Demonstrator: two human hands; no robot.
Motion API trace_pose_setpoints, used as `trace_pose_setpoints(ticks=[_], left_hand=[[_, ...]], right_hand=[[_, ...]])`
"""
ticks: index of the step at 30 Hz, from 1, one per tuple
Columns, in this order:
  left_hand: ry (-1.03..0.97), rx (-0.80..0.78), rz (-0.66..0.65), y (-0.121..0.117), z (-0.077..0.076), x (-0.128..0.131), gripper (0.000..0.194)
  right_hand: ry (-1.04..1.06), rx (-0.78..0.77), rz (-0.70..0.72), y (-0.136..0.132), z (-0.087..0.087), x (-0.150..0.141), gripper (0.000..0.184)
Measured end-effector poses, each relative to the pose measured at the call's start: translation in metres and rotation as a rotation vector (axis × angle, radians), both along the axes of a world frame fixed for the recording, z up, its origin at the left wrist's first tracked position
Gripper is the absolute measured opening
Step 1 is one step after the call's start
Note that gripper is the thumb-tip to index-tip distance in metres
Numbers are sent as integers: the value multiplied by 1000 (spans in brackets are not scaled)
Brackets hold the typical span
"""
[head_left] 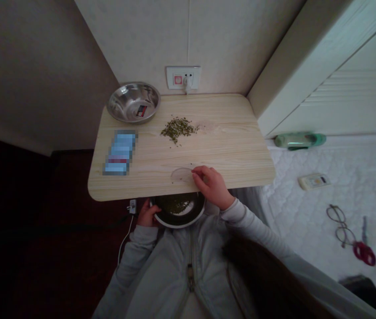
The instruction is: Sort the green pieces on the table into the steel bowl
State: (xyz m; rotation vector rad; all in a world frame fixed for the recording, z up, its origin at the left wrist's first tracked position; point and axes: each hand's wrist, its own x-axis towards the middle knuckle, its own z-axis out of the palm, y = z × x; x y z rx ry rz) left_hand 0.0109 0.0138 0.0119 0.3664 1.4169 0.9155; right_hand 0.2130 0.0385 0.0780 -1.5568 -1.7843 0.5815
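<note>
My left hand (147, 214) grips the left rim of a metal bowl (188, 219), its thumb over the edge. The bowl is just below the table's front edge, against my body, with small green grains or beans inside; its far side is hidden under the table. Fingers closed together, my right hand (210, 185) pinches the right edge of a thin, clear round piece (181, 174), perhaps plastic, at the table's front. A few dark specks lie around it. Farther back, a loose pile of green grains (178, 128) is spread on the tabletop.
On the wooden table (234, 146) stand an empty steel bowl (131, 95) at back left and a blurred-out phone (120, 153). A socket with a plug (186, 83) is behind. The bed at right holds a green bottle (299, 140), a remote (314, 181), glasses (340, 225) and scissors (364, 252).
</note>
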Motion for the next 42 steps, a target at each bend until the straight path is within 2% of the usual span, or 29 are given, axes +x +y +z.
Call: trace_pose_setpoints(ticks=[8,13,24,32,35,39,42], left_hand=[[-21,14,-12,1,-2,0,30],[-31,1,-10,1,-6,-2,35],[10,11,-17,0,7,5,27],[17,9,-22,0,5,5,25],[13,6,-29,0,4,5,25],[12,9,-35,1,4,6,26],[16,8,-41,0,5,6,26]], right_hand=[[-18,-5,54,-4,2,2,14],[-14,-7,94,-7,2,0,13],[1,-6,169,-9,-3,2,14],[-11,-21,219,-11,-5,2,13],[19,-6,197,-11,-5,5,13],[50,11,86,-9,-5,14,13],[44,8,84,-8,-4,22,13]])
